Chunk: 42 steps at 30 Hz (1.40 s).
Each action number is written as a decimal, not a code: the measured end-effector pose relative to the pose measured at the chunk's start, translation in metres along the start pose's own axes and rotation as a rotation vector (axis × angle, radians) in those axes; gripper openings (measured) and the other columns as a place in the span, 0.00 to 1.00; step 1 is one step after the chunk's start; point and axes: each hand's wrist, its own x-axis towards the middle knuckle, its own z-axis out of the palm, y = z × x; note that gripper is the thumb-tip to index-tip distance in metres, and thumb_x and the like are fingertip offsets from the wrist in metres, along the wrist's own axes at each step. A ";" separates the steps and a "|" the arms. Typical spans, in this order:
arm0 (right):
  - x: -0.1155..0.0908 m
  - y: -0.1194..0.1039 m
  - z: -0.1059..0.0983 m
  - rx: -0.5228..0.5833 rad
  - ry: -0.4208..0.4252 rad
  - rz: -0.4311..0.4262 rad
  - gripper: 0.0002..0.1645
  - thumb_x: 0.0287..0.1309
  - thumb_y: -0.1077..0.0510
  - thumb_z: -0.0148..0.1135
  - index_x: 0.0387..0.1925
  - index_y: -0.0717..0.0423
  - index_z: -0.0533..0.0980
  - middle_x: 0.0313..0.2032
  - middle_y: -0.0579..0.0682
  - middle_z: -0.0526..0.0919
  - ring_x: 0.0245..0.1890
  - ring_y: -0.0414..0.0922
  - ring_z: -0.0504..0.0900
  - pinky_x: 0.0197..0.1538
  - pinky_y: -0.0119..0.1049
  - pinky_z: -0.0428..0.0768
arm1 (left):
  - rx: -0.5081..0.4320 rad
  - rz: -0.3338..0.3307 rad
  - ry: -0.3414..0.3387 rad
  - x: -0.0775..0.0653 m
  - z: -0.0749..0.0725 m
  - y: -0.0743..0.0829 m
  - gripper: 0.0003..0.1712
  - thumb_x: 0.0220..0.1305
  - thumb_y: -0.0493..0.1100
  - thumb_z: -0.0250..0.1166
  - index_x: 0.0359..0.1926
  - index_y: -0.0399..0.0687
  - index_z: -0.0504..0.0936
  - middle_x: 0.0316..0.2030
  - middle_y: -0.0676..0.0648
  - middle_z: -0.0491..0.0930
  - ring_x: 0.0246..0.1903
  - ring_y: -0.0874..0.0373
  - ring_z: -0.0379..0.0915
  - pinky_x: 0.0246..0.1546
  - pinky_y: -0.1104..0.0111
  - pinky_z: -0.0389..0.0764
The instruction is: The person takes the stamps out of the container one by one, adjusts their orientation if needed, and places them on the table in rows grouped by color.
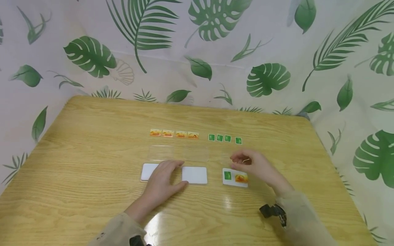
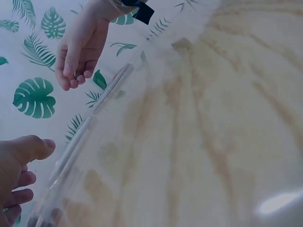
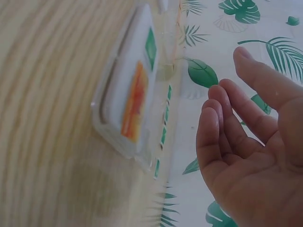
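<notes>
My left hand (image 1: pixel 160 181) is spread loosely over a white rectangular case (image 1: pixel 148 171), partly hiding it. Its fingertips and thumb come close to the left edge of a second white case (image 1: pixel 194 175). In the head view my right hand (image 1: pixel 254 166) hovers by the upper right corner of a third white case (image 1: pixel 232 183). Its fingers are bent loosely, and the right wrist view shows nothing between them. On that third case lie a green stamp-like piece (image 1: pixel 227 175) on the left and an orange picture piece (image 1: pixel 241 178) on the right.
Behind the cases lie clear plastic covers (image 1: pixel 161 152). Farther back is a row of orange picture pieces (image 1: pixel 168 133), with several green stamp-like pieces (image 1: pixel 220 138) to their right. All rest on a wooden table (image 1: pixel 92 164) before a leaf-print cloth (image 1: pixel 227 58).
</notes>
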 end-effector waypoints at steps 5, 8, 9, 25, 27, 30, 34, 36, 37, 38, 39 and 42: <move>-0.004 0.008 0.002 -0.018 -0.015 0.003 0.19 0.55 0.52 0.69 0.45 0.59 0.79 0.36 0.47 0.81 0.37 0.44 0.77 0.44 0.38 0.79 | -0.042 0.039 -0.004 0.008 0.003 0.013 0.36 0.49 0.50 0.75 0.59 0.45 0.74 0.53 0.48 0.77 0.56 0.51 0.68 0.59 0.58 0.68; -0.006 0.012 0.003 -0.033 -0.017 0.011 0.19 0.55 0.51 0.68 0.46 0.58 0.79 0.38 0.47 0.81 0.37 0.44 0.77 0.45 0.38 0.79 | -0.073 0.049 -0.028 0.014 0.008 0.023 0.36 0.50 0.50 0.75 0.59 0.44 0.74 0.53 0.47 0.77 0.56 0.50 0.68 0.58 0.57 0.69; -0.007 0.013 0.004 -0.038 -0.014 0.011 0.19 0.55 0.51 0.69 0.46 0.57 0.79 0.39 0.48 0.81 0.37 0.44 0.77 0.45 0.38 0.79 | -0.082 0.051 -0.038 0.016 0.010 0.027 0.36 0.50 0.50 0.75 0.59 0.44 0.74 0.53 0.47 0.77 0.56 0.50 0.68 0.58 0.57 0.70; -0.011 0.021 0.006 -0.185 0.005 -0.065 0.15 0.52 0.57 0.71 0.42 0.57 0.81 0.37 0.46 0.82 0.34 0.41 0.75 0.40 0.36 0.78 | -0.116 0.055 -0.163 0.043 0.045 0.063 0.37 0.53 0.51 0.73 0.62 0.45 0.72 0.57 0.48 0.74 0.60 0.52 0.64 0.61 0.59 0.66; -0.011 0.021 0.007 -0.202 -0.001 -0.065 0.15 0.51 0.57 0.72 0.42 0.57 0.82 0.37 0.46 0.82 0.34 0.41 0.75 0.39 0.36 0.78 | -0.108 0.055 -0.166 0.046 0.050 0.065 0.37 0.52 0.51 0.73 0.61 0.45 0.72 0.56 0.49 0.74 0.60 0.53 0.65 0.61 0.61 0.66; -0.010 0.022 0.008 -0.215 -0.018 -0.062 0.15 0.51 0.57 0.72 0.42 0.56 0.82 0.37 0.45 0.81 0.34 0.42 0.75 0.39 0.36 0.77 | -0.103 0.045 -0.178 0.049 0.057 0.067 0.38 0.51 0.52 0.74 0.62 0.46 0.72 0.57 0.49 0.74 0.60 0.54 0.65 0.61 0.62 0.67; -0.009 0.021 0.009 -0.236 -0.039 -0.071 0.16 0.51 0.59 0.72 0.43 0.57 0.81 0.36 0.45 0.81 0.34 0.42 0.74 0.38 0.35 0.76 | -0.094 0.024 -0.190 0.051 0.064 0.070 0.39 0.51 0.53 0.74 0.62 0.47 0.71 0.56 0.51 0.74 0.60 0.56 0.65 0.61 0.63 0.67; -0.009 0.019 0.010 -0.237 -0.049 -0.074 0.16 0.51 0.59 0.72 0.43 0.58 0.81 0.36 0.46 0.81 0.34 0.42 0.74 0.38 0.35 0.76 | -0.092 0.006 -0.194 0.052 0.066 0.070 0.39 0.51 0.53 0.74 0.62 0.48 0.71 0.56 0.51 0.74 0.60 0.56 0.64 0.61 0.63 0.67; -0.009 0.018 0.010 -0.240 -0.054 -0.073 0.16 0.51 0.59 0.72 0.43 0.57 0.81 0.36 0.45 0.81 0.34 0.42 0.74 0.37 0.34 0.76 | -0.090 -0.001 -0.196 0.052 0.067 0.070 0.39 0.51 0.53 0.74 0.62 0.48 0.71 0.57 0.51 0.74 0.60 0.56 0.64 0.61 0.63 0.67; -0.009 0.018 0.011 -0.238 -0.059 -0.069 0.16 0.51 0.59 0.72 0.43 0.57 0.81 0.36 0.45 0.81 0.34 0.42 0.74 0.37 0.34 0.75 | -0.086 -0.010 -0.199 0.052 0.068 0.071 0.39 0.51 0.53 0.74 0.62 0.48 0.71 0.57 0.51 0.74 0.60 0.56 0.64 0.61 0.63 0.67; -0.009 0.017 0.011 -0.233 -0.065 -0.067 0.16 0.51 0.59 0.72 0.43 0.57 0.81 0.37 0.45 0.80 0.34 0.43 0.74 0.37 0.34 0.75 | -0.085 -0.014 -0.199 0.053 0.069 0.070 0.39 0.51 0.53 0.74 0.62 0.48 0.71 0.57 0.51 0.74 0.60 0.56 0.64 0.61 0.63 0.67; -0.008 0.016 0.013 -0.226 -0.073 -0.067 0.16 0.50 0.59 0.72 0.42 0.56 0.81 0.37 0.45 0.80 0.35 0.43 0.74 0.38 0.33 0.75 | -0.067 -0.017 -0.201 0.053 0.072 0.070 0.40 0.50 0.54 0.74 0.62 0.46 0.71 0.57 0.49 0.74 0.60 0.55 0.65 0.61 0.62 0.66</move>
